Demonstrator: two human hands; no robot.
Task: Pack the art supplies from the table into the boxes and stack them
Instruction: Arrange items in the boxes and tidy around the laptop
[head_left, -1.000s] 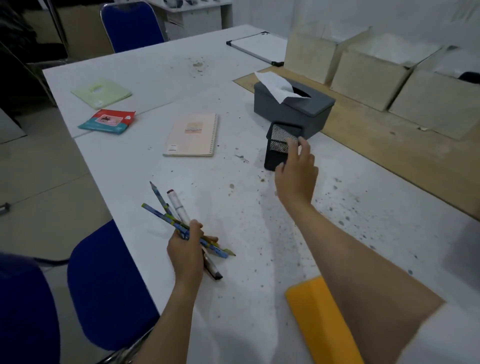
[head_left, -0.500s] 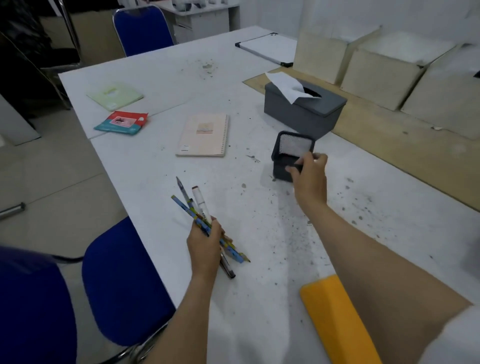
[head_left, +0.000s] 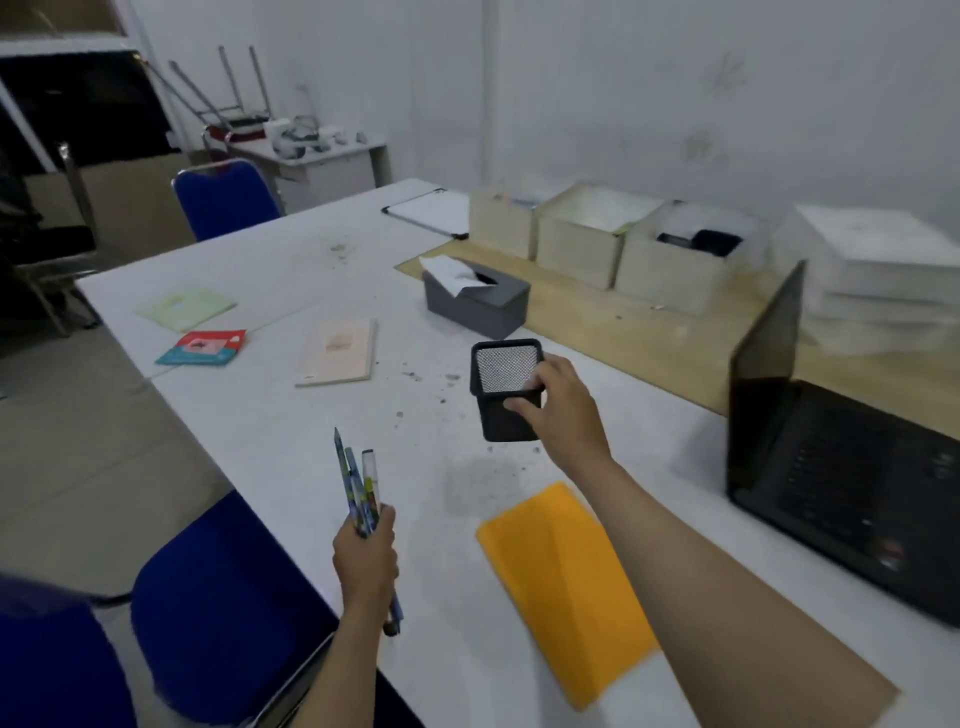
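My right hand (head_left: 563, 410) grips a black mesh pen holder (head_left: 504, 384) by its near rim and holds it lifted above the white table (head_left: 291, 447), its opening tilted toward me. A bundle of pencils and a marker (head_left: 358, 486) stands nearly upright in the grip of my left hand (head_left: 366, 558) near the table's front edge. Three open beige boxes (head_left: 582, 249) line up at the back on a wooden board. A cream notebook (head_left: 340, 352), a red and teal packet (head_left: 205, 348) and a pale green booklet (head_left: 184, 307) lie further left on the table.
A grey tissue box (head_left: 478, 301) sits behind the holder. An orange folder (head_left: 566, 577) lies in front of me, an open black laptop (head_left: 831, 467) at the right. Blue chairs (head_left: 218, 608) stand at the near-left edge. A stack of white boxes (head_left: 872, 265) is at the far right.
My right hand closed on the mesh holder and lifted it off the table toward me. My left hand raised the pencil bundle from lying flat to nearly upright. The view tilted up.
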